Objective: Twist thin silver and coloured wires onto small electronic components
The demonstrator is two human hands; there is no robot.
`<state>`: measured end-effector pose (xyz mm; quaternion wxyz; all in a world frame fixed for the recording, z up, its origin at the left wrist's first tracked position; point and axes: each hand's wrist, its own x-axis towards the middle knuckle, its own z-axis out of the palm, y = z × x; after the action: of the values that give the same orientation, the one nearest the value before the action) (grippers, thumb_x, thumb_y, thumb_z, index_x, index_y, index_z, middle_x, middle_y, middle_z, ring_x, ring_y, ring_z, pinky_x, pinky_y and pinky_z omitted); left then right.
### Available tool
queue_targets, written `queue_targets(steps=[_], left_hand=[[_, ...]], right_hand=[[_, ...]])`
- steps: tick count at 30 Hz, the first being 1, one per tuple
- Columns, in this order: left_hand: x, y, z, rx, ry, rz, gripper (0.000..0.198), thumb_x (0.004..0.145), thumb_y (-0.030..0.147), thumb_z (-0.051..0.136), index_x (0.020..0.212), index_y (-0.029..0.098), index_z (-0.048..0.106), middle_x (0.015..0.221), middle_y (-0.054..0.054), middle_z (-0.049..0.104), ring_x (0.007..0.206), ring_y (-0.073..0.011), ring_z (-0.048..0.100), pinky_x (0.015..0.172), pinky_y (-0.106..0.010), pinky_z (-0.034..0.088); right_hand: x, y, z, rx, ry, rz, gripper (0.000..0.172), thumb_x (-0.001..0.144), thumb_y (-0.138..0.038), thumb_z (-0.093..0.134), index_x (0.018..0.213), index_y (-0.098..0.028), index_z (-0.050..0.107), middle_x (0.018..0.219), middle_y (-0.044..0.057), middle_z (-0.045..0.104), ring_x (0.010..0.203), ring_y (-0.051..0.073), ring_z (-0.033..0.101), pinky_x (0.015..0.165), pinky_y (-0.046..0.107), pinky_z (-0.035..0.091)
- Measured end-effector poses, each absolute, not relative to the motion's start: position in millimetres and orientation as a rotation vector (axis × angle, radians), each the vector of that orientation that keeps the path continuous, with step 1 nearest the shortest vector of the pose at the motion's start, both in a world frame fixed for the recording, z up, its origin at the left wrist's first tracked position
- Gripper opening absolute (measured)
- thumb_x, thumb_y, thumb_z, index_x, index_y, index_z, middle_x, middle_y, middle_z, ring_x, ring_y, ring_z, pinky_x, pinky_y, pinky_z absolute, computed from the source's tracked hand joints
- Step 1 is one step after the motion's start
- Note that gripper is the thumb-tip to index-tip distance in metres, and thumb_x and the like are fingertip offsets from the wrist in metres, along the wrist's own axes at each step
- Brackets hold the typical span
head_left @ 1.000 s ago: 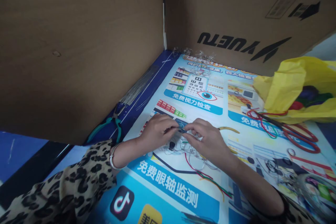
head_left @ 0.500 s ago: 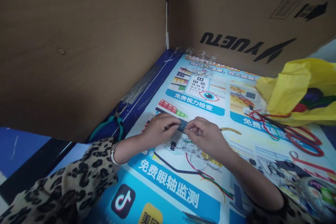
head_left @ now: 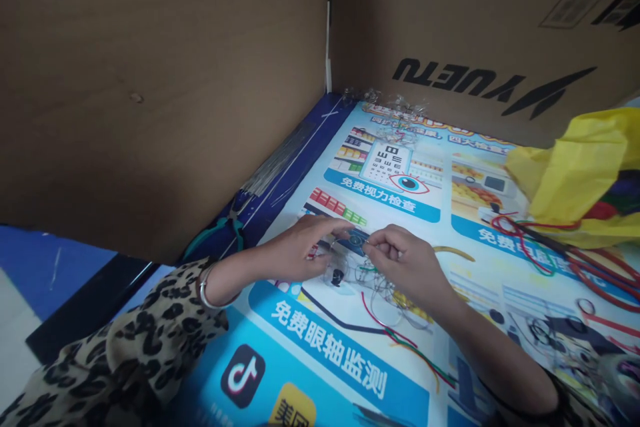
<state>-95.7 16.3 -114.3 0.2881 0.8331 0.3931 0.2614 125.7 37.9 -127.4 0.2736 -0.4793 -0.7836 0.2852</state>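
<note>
My left hand (head_left: pixel 300 247) and my right hand (head_left: pixel 405 260) meet over a printed poster (head_left: pixel 320 347) on the table. Both pinch a small thin wire piece (head_left: pixel 357 240) between their fingertips. Under the hands lies a tangle of thin clear and metal wire (head_left: pixel 370 280) with a small black bead (head_left: pixel 337 275). Red and green wires (head_left: pixel 410 343) trail toward me from that tangle. A silver bangle (head_left: pixel 204 290) rings my left wrist, above a leopard-print sleeve.
Cardboard walls (head_left: pixel 150 80) close off the left and back. Teal-handled pliers (head_left: pixel 220 230) and a bundle of straight metal wires (head_left: pixel 275 163) lie along the left wall. A yellow plastic bag (head_left: pixel 580 173) and red wire loops (head_left: pixel 590 260) sit at right.
The view has shifted so everything sits slightly further right. My hands stay together, pinching the same small piece, with only slight finger movement.
</note>
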Motion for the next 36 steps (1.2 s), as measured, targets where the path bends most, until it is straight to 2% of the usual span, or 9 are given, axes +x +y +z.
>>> queue_targets(steps=[5,13,16,18,20,28,36], left_hand=[[-103,16,-110,2.360,1.089,0.542,0.069,0.065,0.000,0.047,0.130,0.021,0.041,0.119,-0.007,0.059,0.109,-0.0230,0.052,0.090,-0.039,0.044],[-109,15,-104,2.321,1.108,0.499,0.058,0.074,0.001,0.043,0.128,0.021,0.045,0.115,-0.007,0.063,0.106,-0.0195,0.057,0.087,-0.034,0.047],[-111,10,-98,2.246,1.188,0.410,0.056,0.077,0.005,0.043,0.129,0.024,0.045,0.108,-0.005,0.066,0.085,-0.0151,0.063,0.073,-0.027,0.050],[-112,7,-95,2.181,1.211,0.342,0.055,0.078,0.005,0.043,0.130,0.025,0.044,0.099,-0.003,0.068,0.065,-0.0105,0.062,0.060,-0.022,0.048],[-112,5,-93,2.148,1.213,0.315,0.054,0.079,0.005,0.042,0.129,0.024,0.046,0.092,-0.001,0.068,0.055,-0.0082,0.059,0.052,-0.019,0.044],[-110,4,-93,2.175,1.180,0.392,0.049,0.080,0.006,0.042,0.125,0.025,0.050,0.088,0.000,0.069,0.064,-0.0108,0.063,0.054,-0.018,0.044],[-110,1,-92,2.211,1.243,0.355,0.049,0.081,0.008,0.044,0.126,0.026,0.050,0.096,-0.001,0.069,0.076,-0.0137,0.066,0.057,-0.019,0.046]], right_hand=[[125,37,-129,-1.299,-2.099,0.742,0.009,0.075,-0.023,0.056,0.070,-0.021,0.063,0.064,-0.001,0.058,0.054,0.012,0.052,0.052,0.024,0.041],[127,36,-135,-1.314,-2.099,0.727,0.009,0.077,-0.026,0.058,0.071,-0.021,0.063,0.062,-0.002,0.057,0.052,0.011,0.050,0.051,0.024,0.041],[125,35,-135,-1.321,-2.077,0.726,0.010,0.077,-0.027,0.059,0.071,-0.021,0.063,0.063,-0.001,0.057,0.053,0.012,0.051,0.051,0.025,0.041],[125,34,-134,-1.320,-2.068,0.722,0.010,0.077,-0.028,0.059,0.070,-0.021,0.063,0.064,-0.001,0.057,0.053,0.012,0.051,0.052,0.025,0.042],[125,34,-133,-1.319,-2.064,0.717,0.011,0.077,-0.028,0.059,0.070,-0.021,0.063,0.063,-0.001,0.056,0.053,0.012,0.051,0.052,0.025,0.042],[124,31,-133,-1.341,-2.037,0.701,0.010,0.076,-0.028,0.059,0.071,-0.021,0.064,0.063,0.000,0.057,0.053,0.012,0.051,0.050,0.025,0.041],[122,29,-133,-1.346,-2.039,0.670,0.009,0.076,-0.025,0.059,0.070,-0.021,0.064,0.063,-0.001,0.056,0.053,0.012,0.051,0.052,0.025,0.041]])
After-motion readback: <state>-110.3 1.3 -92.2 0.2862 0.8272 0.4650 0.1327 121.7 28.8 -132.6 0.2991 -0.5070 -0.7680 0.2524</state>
